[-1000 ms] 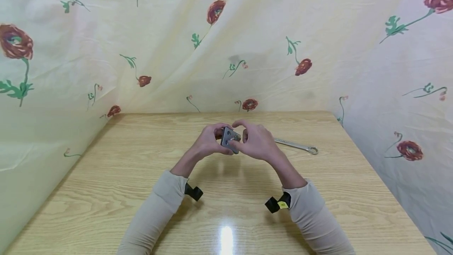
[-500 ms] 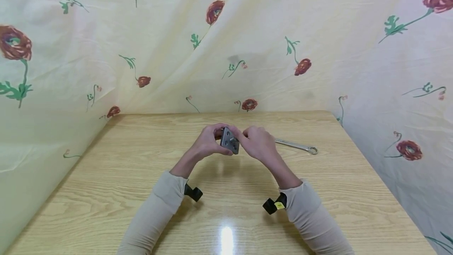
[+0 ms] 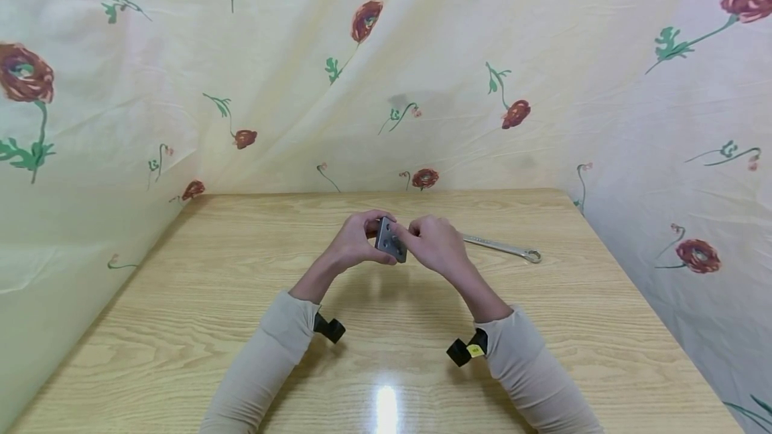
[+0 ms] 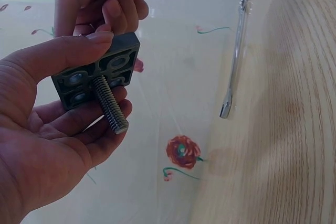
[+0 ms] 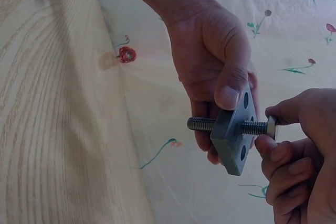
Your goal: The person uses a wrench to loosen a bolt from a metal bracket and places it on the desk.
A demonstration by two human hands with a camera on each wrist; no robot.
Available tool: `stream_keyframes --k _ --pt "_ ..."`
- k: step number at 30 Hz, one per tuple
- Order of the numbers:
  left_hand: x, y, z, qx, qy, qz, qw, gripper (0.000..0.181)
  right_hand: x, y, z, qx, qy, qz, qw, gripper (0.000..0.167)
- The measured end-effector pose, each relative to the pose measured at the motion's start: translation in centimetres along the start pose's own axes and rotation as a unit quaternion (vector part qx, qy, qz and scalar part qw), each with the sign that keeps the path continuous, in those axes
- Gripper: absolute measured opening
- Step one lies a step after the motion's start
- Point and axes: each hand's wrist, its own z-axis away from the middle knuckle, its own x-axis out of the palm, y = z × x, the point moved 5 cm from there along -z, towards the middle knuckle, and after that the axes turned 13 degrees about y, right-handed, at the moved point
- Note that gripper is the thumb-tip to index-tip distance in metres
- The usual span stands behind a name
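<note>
My left hand (image 3: 356, 242) grips a grey square plate (image 3: 386, 238) by its edges above the table. A threaded bolt (image 5: 201, 124) passes through the middle of the plate (image 5: 229, 141), sticking out on both sides. In the right wrist view, the thumb and forefinger of my right hand (image 5: 302, 169) pinch the bolt's head (image 5: 271, 127), which stands off from the plate's face. From the left wrist view, the bolt's long threaded end (image 4: 111, 105) points out past the fingers of my left hand (image 4: 55, 124), beside the plate's ribbed side (image 4: 119, 56).
A metal wrench (image 3: 503, 247) lies on the wooden table (image 3: 386, 347), to the right of my right hand. Behind and beside the table hangs a flowered cloth (image 3: 289, 72). Each wrist carries a small black camera.
My right hand has shifted its fingers about the bolt, the thumb moving from low on the plate's face up to the bolt head. My left hand and the plate have hardly moved.
</note>
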Motion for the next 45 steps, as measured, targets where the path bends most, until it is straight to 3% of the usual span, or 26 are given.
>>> stream_keyframes --k 16,30,39,42,45 --pt "0.0 0.1 0.0 -0.002 -0.001 -0.001 1.0000 0.065 -1.4 -0.8 0.2 -0.009 -0.012 -0.010 0.9998 0.028" --pt "0.0 0.2 0.1 0.004 -0.003 -0.001 1.0000 0.062 -1.6 -1.4 0.3 -0.106 0.012 -0.036 0.9936 0.020" --pt "0.0 0.1 0.0 0.004 -0.006 -0.003 1.0000 0.062 -1.6 -1.9 0.5 -0.180 0.027 -0.007 0.9832 0.023" --pt "0.0 0.0 0.0 -0.001 -0.005 -0.004 1.0000 0.063 -1.7 -1.9 0.5 -0.175 0.016 -0.005 0.9844 0.023" --pt "0.0 0.0 0.0 -0.004 -0.005 -0.002 1.0000 0.066 -1.7 -1.7 0.5 -0.143 0.006 -0.007 0.9897 0.034"
